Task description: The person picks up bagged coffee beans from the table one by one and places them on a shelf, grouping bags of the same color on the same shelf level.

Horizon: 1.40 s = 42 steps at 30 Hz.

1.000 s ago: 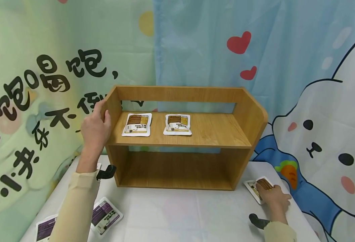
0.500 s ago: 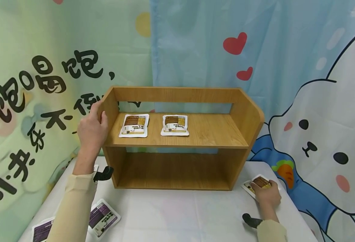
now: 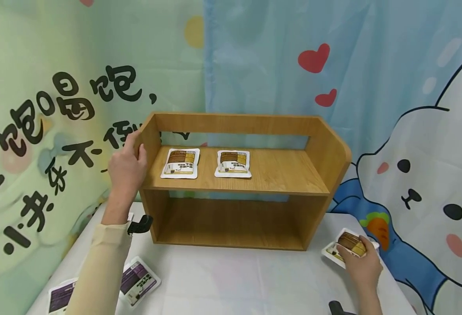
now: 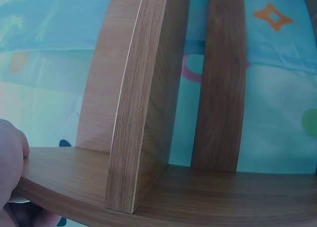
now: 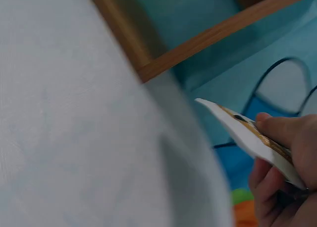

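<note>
My left hand (image 3: 127,168) grips the left side panel of a wooden two-tier shelf (image 3: 282,168). The left wrist view shows a bit of that hand (image 4: 11,162) at the panel's edge. To the right of the shelf, my right hand (image 3: 365,267) pinches a white food pouch (image 3: 349,245) with a brown and yellow label. In the right wrist view the pouch (image 5: 242,135) is tilted, with the thumb on one face and fingers on the other. Two similar pouches lie on the upper tier, one at left (image 3: 180,163) and one near the middle (image 3: 233,164).
The shelf stands on a white-covered table (image 3: 211,280). Two purple-labelled pouches lie at the front left, one (image 3: 139,282) beside my left sleeve (image 3: 102,267) and one (image 3: 62,297) partly behind it. Printed curtains (image 3: 250,65) hang behind the table.
My right hand has raised the pouch from the table and tilted it. The left hand keeps its grip on the shelf. The head view has shifted slightly.
</note>
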{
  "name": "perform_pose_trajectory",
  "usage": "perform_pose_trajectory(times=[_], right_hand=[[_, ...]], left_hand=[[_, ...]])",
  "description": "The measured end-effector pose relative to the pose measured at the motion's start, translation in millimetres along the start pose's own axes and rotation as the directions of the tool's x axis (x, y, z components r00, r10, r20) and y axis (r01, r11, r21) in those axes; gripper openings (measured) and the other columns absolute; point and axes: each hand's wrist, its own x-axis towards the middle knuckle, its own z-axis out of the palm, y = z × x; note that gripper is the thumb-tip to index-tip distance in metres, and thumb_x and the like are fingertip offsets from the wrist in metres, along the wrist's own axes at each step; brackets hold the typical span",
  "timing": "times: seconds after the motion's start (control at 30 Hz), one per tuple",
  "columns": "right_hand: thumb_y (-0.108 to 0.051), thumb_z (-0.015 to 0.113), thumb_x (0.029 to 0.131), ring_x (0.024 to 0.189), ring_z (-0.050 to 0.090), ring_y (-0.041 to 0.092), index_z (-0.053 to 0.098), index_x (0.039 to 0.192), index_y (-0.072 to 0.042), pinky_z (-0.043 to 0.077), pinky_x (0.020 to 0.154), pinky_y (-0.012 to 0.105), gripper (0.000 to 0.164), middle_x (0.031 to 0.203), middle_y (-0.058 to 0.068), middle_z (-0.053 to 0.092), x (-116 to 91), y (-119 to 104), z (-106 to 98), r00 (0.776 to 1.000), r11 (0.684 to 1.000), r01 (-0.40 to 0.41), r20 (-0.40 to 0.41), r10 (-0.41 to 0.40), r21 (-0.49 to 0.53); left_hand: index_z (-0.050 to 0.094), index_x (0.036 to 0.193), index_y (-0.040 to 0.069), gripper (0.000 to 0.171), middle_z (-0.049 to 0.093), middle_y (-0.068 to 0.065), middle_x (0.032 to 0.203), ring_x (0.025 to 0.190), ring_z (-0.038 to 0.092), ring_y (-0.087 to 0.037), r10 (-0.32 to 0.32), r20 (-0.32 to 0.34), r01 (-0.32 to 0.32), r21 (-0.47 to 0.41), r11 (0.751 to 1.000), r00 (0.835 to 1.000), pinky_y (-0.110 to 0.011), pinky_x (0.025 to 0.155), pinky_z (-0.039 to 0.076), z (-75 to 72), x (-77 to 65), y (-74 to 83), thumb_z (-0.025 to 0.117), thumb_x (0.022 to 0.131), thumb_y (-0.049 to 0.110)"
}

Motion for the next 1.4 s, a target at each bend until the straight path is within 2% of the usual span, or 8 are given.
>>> perform_pose_trajectory(times=[0.2,0.3,0.43,0.6,0.77,0.9,1.17,1.4], right_hand=[[-0.042,0.069,0.088,0.125,0.029,0.053,0.024,0.154,-0.008,0.034,0.098,0.064,0.086,0.147,0.032,0.031,-26,-31,-34,0.998,0.998,-0.002,0.064,0.006,-0.061],[-0.047,0.07,0.086,0.122,0.031,0.053,0.023,0.155,-0.012,0.039,0.095,0.06,0.091,0.146,0.034,0.029,-39,-48,-49,0.989,0.997,-0.015,0.145,0.025,-0.075],[-0.046,0.074,0.083,0.115,0.034,0.053,0.026,0.154,-0.015,0.052,0.081,0.049,0.092,0.145,0.036,0.026,-57,-79,-62,0.965,0.997,0.017,0.261,0.003,-0.073],[-0.036,0.079,0.082,0.112,0.038,0.051,0.03,0.154,-0.02,0.056,0.067,0.036,0.088,0.144,0.033,0.028,-80,-124,-66,0.938,0.99,0.136,0.314,-0.144,0.048],[-0.032,0.077,0.084,0.11,0.043,0.045,0.033,0.152,-0.017,0.053,0.065,0.022,0.082,0.14,0.03,0.033,-93,-162,-66,0.892,0.944,0.299,0.31,-0.33,0.142],[-0.036,0.075,0.085,0.107,0.046,0.041,0.035,0.152,-0.017,0.05,0.065,0.018,0.08,0.137,0.03,0.037,-94,-190,-65,0.855,0.91,0.385,0.311,-0.415,0.155],[-0.046,0.073,0.084,0.106,0.049,0.04,0.034,0.152,-0.022,0.05,0.067,0.021,0.082,0.135,0.029,0.039,-73,-244,-63,0.823,0.899,0.416,0.363,-0.437,0.138],[-0.044,0.073,0.085,0.122,0.039,0.041,0.036,0.151,-0.017,0.044,0.091,0.048,0.081,0.149,0.024,0.031,-45,-283,-46,0.781,0.885,0.454,0.431,-0.452,0.105]], left_hand=[[0.056,0.133,0.014,0.035,0.064,-0.02,0.071,0.047,0.048,-0.029,0.006,-0.014,-0.006,0.007,1.0,1.0,-0.037,0.045,0.034,0.3,0.2,-0.3,0.054,0.098,0.017],[0.055,0.134,0.014,0.035,0.062,-0.019,0.067,0.046,0.046,-0.029,0.01,-0.011,-0.01,0.011,1.0,1.0,-0.037,0.044,0.033,0.6,0.6,-0.9,0.054,0.098,0.018],[0.055,0.133,0.012,0.035,0.064,-0.02,0.07,0.045,0.047,-0.028,0.007,-0.005,-0.007,0.008,1.0,1.0,-0.036,0.044,0.034,-0.2,1.2,-1.5,0.053,0.098,0.017],[0.056,0.132,0.011,0.035,0.065,-0.021,0.072,0.046,0.048,-0.029,0.01,-0.027,-0.01,0.008,1.0,1.0,-0.037,0.044,0.034,-3.4,3.7,-1.4,0.054,0.098,0.015],[0.055,0.133,0.012,0.035,0.067,-0.022,0.077,0.047,0.051,-0.03,0.013,-0.011,-0.013,0.008,1.0,1.0,-0.039,0.045,0.038,-2.4,3.3,-1.9,0.053,0.098,0.016],[0.055,0.132,0.012,0.034,0.069,-0.024,0.085,0.049,0.055,-0.031,0.018,0.001,-0.018,0.006,1.0,1.0,-0.04,0.045,0.04,-1.0,0.0,-2.1,0.053,0.098,0.017],[0.056,0.132,0.014,0.034,0.069,-0.024,0.086,0.052,0.056,-0.034,0.01,-0.008,-0.01,0.001,1.0,1.0,-0.044,0.045,0.041,3.8,0.5,-0.4,0.054,0.098,0.017],[0.056,0.131,0.013,0.034,0.069,-0.025,0.088,0.055,0.059,-0.039,0.004,-0.009,-0.004,0.007,1.0,1.0,-0.047,0.048,0.044,0.3,-2.8,2.9,0.055,0.097,0.015]])
